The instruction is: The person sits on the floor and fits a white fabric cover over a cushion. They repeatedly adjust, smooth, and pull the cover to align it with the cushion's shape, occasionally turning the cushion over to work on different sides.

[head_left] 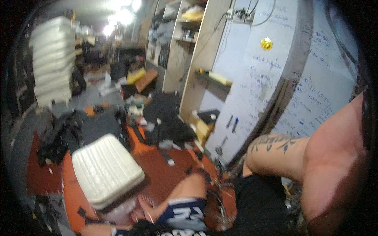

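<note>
A white padded seat cushion (106,169) with stitched ribs lies tilted on the reddish-brown floor sheet (165,165), in front of my crossed bare legs. Beside its near edge is crumpled clear plastic (120,212), close to my foot (146,204). My right arm, tattooed, is bent at the right; its far end disappears by dark cloth (258,200), and my right hand does not show. My left hand is not in the picture either. Neither hand is seen touching the cushion. The picture is somewhat blurred.
A tall stack of white cushions (53,63) stands at the back left. Black material (163,122) lies beyond the cushion, with another dark heap (63,133) on the left. A shelf unit (185,51) and a wall with handwriting (256,74) bound the right side.
</note>
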`<move>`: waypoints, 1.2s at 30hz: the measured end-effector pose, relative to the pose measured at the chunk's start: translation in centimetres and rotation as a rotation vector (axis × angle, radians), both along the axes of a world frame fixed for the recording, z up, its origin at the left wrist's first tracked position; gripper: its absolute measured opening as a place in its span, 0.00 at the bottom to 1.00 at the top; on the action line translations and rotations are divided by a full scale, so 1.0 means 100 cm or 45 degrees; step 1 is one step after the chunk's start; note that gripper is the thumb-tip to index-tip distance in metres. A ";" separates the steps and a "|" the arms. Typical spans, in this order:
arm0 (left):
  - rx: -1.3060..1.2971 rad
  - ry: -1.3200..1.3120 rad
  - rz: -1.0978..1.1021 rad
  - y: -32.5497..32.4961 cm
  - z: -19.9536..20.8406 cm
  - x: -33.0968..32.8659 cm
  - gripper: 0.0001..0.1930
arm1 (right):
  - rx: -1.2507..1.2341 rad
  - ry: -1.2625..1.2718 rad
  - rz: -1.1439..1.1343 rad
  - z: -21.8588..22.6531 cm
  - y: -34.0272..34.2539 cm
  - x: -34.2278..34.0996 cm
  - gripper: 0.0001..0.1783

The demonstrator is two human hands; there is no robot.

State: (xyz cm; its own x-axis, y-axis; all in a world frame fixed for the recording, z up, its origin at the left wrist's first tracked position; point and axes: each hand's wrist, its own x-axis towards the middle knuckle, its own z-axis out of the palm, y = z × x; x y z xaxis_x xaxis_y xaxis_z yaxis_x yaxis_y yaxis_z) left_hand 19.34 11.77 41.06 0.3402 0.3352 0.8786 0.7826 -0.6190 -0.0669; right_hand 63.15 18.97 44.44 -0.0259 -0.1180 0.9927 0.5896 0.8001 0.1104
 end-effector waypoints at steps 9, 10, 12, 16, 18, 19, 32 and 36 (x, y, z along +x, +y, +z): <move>0.037 0.063 0.160 -0.015 -0.001 -0.016 0.18 | -0.186 0.105 -0.011 -0.062 0.051 -0.014 0.33; 0.022 0.056 0.169 -0.016 -0.005 -0.017 0.18 | -0.213 0.093 -0.011 -0.064 0.054 -0.014 0.33; 0.008 0.021 0.194 -0.022 -0.009 -0.014 0.18 | -0.223 0.082 0.012 -0.061 0.050 -0.012 0.32; 0.031 0.049 0.232 -0.029 -0.004 -0.015 0.18 | -0.233 0.105 0.036 -0.069 0.056 -0.012 0.32; 0.031 0.058 0.235 -0.028 -0.009 -0.011 0.18 | -0.237 0.129 0.031 -0.074 0.055 -0.007 0.31; 0.042 0.056 0.244 -0.031 -0.008 -0.014 0.18 | -0.234 0.128 0.039 -0.075 0.055 -0.011 0.31; 0.067 0.084 0.321 -0.045 -0.006 -0.020 0.18 | -0.222 0.205 0.131 -0.084 0.075 -0.025 0.29; 0.123 0.114 0.333 -0.055 0.001 -0.019 0.18 | -0.056 0.312 0.316 -0.073 0.085 -0.048 0.28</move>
State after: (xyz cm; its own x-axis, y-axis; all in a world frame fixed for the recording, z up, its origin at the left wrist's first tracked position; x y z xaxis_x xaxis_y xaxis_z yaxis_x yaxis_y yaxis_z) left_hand 17.40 6.28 41.18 0.3311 0.3380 0.8810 0.9030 -0.3843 -0.1919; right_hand 58.31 27.44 37.15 0.2383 -0.0477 0.9700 0.3814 0.9232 -0.0483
